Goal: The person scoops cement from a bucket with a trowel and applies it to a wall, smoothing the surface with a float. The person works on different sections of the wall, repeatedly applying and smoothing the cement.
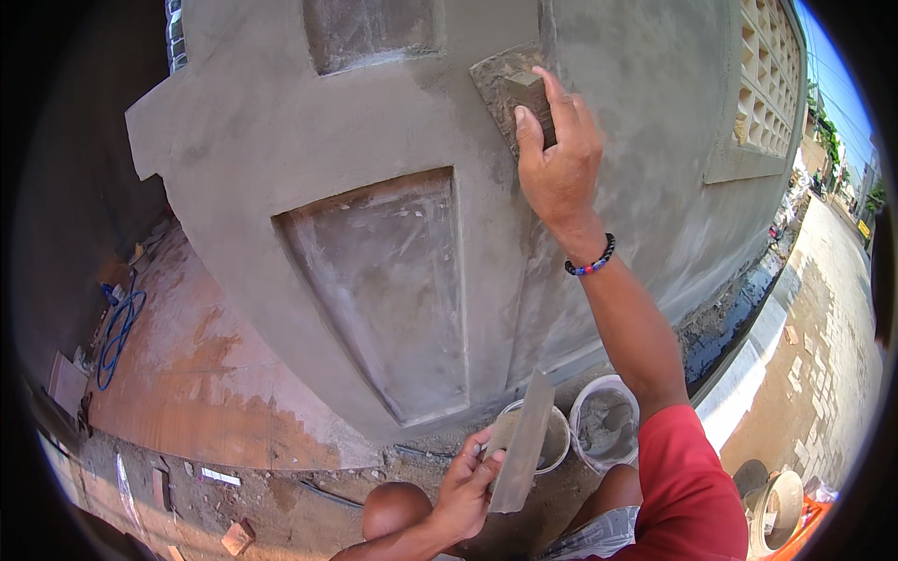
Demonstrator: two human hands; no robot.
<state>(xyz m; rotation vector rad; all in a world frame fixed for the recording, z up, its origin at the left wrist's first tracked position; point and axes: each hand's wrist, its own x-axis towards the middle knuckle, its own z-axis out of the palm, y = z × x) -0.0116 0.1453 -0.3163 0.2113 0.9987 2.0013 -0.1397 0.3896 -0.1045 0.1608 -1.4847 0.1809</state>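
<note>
My right hand (561, 150) grips the block handle of a mortar-stained flat float (491, 84), held against the grey plastered pillar (374, 131) just right of its upper recessed panel (369, 23). A beaded bracelet circles that wrist. Low in the middle, my left hand (472, 477) is closed on a flat metal trowel (524, 439), its long face angled upward. A larger recessed panel (374, 290) with streaky surface lies below the float. Behind the trowel stand two buckets of grey mix (608, 425), the nearer-centre one partly hidden.
A pinkish floor (206, 355) with a coiled blue hose (122, 332) spreads left. Rubble and brick pieces (238, 535) lie along the bottom. At right are a latticed wall opening (762, 75), a drainage channel (730, 327), a paved street (832, 355) and more buckets (776, 510).
</note>
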